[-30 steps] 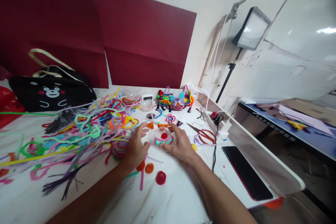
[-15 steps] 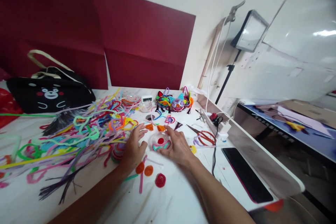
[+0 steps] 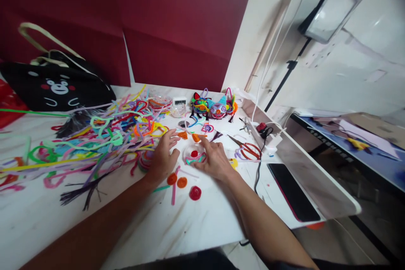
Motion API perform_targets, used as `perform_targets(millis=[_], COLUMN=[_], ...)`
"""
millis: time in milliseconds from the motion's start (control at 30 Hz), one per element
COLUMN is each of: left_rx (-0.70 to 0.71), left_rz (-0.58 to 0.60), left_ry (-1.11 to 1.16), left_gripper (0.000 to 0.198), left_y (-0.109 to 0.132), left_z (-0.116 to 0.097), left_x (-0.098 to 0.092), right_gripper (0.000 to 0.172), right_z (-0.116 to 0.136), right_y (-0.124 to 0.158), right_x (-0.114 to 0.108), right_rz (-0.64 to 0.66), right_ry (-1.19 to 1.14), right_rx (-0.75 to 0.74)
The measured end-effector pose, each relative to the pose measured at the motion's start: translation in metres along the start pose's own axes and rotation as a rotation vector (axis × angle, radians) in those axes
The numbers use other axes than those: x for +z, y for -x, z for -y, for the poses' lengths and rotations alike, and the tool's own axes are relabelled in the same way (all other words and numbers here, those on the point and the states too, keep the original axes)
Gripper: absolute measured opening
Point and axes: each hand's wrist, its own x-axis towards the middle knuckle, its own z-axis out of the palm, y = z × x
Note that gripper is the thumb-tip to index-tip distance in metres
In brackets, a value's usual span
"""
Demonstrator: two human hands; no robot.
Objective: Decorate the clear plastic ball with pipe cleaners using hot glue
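Observation:
A clear, round plastic piece [image 3: 187,155] lies on the white table, with a red coil [image 3: 194,153] and a teal-and-pink curved strip on it. Around its right side, my right hand [image 3: 217,160] grips it between thumb and forefinger; the exact contact is partly hidden. My left hand [image 3: 164,155] rests to the left, fingers apart and holding nothing. Just beyond the piece are two orange triangles [image 3: 182,135], one close to my right forefinger. Nearer me lie orange coils [image 3: 182,182], another red coil [image 3: 195,193] and a pink fuzzy strip [image 3: 174,194].
Tangled pipe cleaners [image 3: 104,135] cover the left side, before a black bag [image 3: 57,86]. Finished colourful ornaments [image 3: 218,110] stand at the back. Orange-handled scissors [image 3: 248,150], a power strip [image 3: 268,141] and a phone [image 3: 293,192] are on the right.
The view has tilted down, so the table sits higher in the picture. Both hands stay in nearly the same places around the clear piece.

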Motion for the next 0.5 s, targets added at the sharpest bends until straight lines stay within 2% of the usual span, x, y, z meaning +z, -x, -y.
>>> perform_targets(millis=[300, 500], left_rx=[0.022, 0.320], left_rz=[0.011, 0.124], left_ry=[-0.052, -0.365], left_gripper=[0.061, 0.030], left_y=[0.000, 0.001], left_z=[-0.002, -0.011], left_x=[0.000, -0.004], right_gripper=[0.085, 0.086], right_z=[0.002, 0.003], right_y=[-0.003, 0.000], right_x=[0.001, -0.005], right_rz=[0.086, 0.091], right_ry=[0.126, 0.119], right_rx=[-0.021, -0.015])
